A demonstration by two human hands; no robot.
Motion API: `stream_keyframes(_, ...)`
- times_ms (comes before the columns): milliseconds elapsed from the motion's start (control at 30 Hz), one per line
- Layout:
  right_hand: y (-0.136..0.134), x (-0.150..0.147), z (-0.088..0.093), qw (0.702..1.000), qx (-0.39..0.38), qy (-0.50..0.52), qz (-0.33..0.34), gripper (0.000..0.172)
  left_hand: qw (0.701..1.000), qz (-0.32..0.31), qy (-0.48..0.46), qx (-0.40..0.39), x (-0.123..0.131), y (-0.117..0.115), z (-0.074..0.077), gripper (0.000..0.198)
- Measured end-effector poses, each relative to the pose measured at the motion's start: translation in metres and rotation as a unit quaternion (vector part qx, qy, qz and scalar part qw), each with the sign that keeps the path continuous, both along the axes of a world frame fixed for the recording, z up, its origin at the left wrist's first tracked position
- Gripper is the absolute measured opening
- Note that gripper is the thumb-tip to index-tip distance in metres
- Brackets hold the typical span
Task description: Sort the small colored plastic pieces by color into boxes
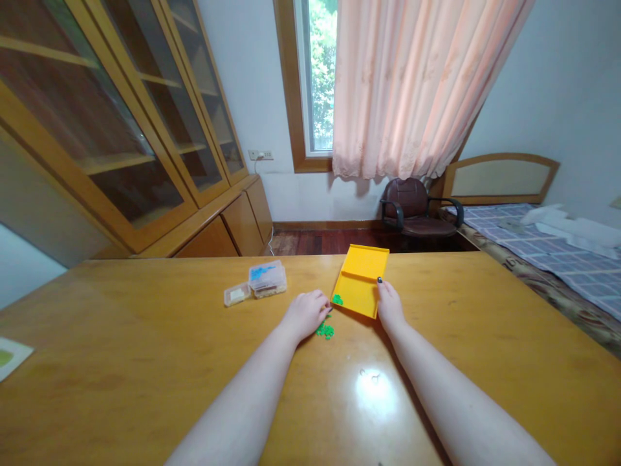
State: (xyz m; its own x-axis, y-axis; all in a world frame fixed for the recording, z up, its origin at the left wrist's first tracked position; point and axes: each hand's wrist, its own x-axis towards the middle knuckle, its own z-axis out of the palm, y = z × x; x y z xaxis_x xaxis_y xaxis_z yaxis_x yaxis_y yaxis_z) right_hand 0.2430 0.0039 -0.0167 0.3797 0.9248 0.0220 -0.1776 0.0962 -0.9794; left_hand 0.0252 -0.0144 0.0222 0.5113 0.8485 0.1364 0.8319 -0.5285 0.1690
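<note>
A yellow plastic tray (365, 268) lies on the wooden table (145, 336), a few small green beads (337, 299) in its near left corner. My right hand (388, 304) rests against the tray's near right corner, fingers on its rim. My left hand (306, 312) sits curled at the tray's near left corner, fingertips pinched close to the beads; what is in them is too small to make out. Several more green beads (325, 331) lie loose on the table just under that hand.
Two small clear plastic boxes stand left of the tray: a larger one (267, 277) with blue contents and a tiny one (237, 294). A paper (10, 355) lies at the table's left edge. Beyond are a glass-door cabinet (121, 129), an office chair (412, 210) and a bed (548, 246).
</note>
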Motion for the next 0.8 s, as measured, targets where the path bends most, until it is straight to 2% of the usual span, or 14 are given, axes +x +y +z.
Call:
stream_keyframes(133, 0.000, -0.001, -0.001, 1.000, -0.002, -0.003, 0.005, 0.043, 0.998, -0.029, 0.044, -0.027, 0.002, -0.001, -0.001, 0.014)
stream_keyframes(400, 0.004, 0.003, -0.013, 1.000, 0.003, 0.007, 0.025, 0.043, 0.998, -0.026, 0.045, -0.040, 0.002, 0.002, -0.008, 0.015)
stream_keyframes(567, 0.003, 0.002, -0.013, 1.000, 0.000, 0.013, 0.025, 0.042, 0.999, -0.046, -0.021, -0.003, 0.001, 0.001, -0.002, 0.016)
stream_keyframes(700, -0.002, -0.005, -0.009, 0.998, 0.002, 0.016, 0.053, 0.040, 0.995, -0.019, -0.091, 0.039, 0.003, -0.001, -0.001, 0.021)
stream_keyframes(800, -0.004, -0.009, -0.010, 0.996, 0.010, 0.015, 0.086, 0.039, 0.994, 0.014, -0.100, 0.039, 0.004, 0.001, -0.006, 0.022)
